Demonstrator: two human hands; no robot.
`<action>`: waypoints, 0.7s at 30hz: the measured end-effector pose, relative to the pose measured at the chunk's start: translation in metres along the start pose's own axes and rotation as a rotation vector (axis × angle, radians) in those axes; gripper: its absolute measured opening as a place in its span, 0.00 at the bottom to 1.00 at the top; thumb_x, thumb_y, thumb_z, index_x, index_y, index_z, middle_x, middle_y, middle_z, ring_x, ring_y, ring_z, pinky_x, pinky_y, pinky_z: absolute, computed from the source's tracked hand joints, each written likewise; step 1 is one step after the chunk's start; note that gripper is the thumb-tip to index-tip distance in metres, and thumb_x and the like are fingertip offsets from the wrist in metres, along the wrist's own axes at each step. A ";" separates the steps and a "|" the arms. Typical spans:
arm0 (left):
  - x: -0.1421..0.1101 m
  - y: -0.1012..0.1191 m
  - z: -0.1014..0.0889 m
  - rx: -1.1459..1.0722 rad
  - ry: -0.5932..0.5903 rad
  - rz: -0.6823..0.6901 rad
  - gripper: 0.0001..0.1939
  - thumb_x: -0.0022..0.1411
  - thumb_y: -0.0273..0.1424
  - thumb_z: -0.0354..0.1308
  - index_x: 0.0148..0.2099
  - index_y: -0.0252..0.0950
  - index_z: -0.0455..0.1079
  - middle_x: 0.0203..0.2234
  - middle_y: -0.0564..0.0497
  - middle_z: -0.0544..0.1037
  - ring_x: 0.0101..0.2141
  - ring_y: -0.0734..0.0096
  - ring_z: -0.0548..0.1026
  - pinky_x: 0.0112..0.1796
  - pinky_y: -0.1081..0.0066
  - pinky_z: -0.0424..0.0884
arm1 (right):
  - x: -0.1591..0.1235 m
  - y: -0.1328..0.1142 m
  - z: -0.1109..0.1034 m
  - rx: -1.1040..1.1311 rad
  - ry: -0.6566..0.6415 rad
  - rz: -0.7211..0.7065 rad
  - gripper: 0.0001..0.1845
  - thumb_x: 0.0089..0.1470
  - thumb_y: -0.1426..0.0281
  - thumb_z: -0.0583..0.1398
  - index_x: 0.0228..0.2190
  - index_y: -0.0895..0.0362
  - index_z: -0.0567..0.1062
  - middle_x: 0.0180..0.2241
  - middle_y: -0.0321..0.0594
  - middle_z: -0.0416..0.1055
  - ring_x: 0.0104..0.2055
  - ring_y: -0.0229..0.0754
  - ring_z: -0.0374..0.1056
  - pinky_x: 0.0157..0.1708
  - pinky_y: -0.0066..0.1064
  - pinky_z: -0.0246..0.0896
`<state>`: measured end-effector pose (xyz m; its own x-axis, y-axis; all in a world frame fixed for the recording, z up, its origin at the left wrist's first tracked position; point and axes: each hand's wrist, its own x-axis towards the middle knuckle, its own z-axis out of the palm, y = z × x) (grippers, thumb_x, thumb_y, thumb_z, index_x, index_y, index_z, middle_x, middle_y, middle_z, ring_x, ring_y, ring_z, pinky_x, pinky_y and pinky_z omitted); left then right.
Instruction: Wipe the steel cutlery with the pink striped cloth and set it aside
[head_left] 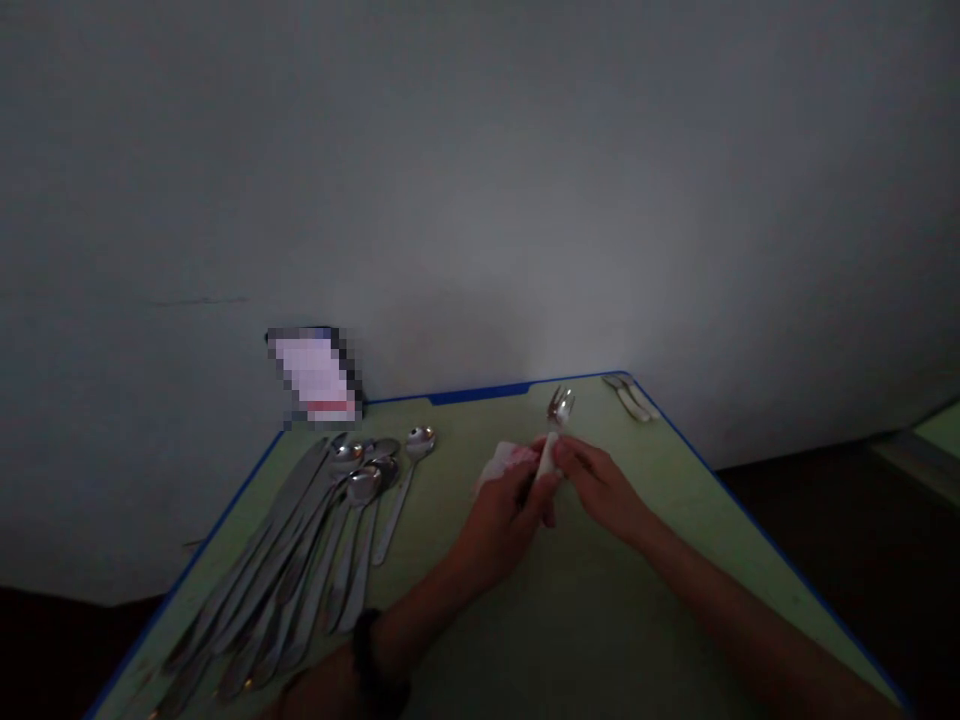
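Green table (600,600), apparently blue-edged; silvery cutlery (300,560).

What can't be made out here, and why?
In the head view:
Fork handle: hidden by left hand and white wrap.
Exact count in cutlery pile: pieces overlap.
Phone-like object: pixelated.
Far-corner utensils: small, dim.
Right forearm: cut by bottom edge.
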<state>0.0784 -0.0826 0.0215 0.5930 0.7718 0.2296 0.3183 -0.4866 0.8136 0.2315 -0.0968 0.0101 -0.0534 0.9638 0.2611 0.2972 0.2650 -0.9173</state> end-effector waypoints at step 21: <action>0.032 -0.051 0.015 0.590 0.009 0.123 0.10 0.62 0.29 0.44 0.41 0.36 0.66 0.39 0.45 0.68 0.41 0.61 0.63 0.42 0.61 0.59 | 0.033 0.067 -0.068 -1.084 0.213 0.336 0.18 0.57 0.72 0.44 0.48 0.60 0.61 0.44 0.54 0.65 0.43 0.47 0.65 0.37 0.34 0.57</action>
<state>0.0920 -0.0386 -0.0206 0.6459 0.6977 0.3099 0.6063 -0.7155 0.3471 0.3142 -0.0496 -0.0221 0.3149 0.9294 0.1922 0.9339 -0.2673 -0.2377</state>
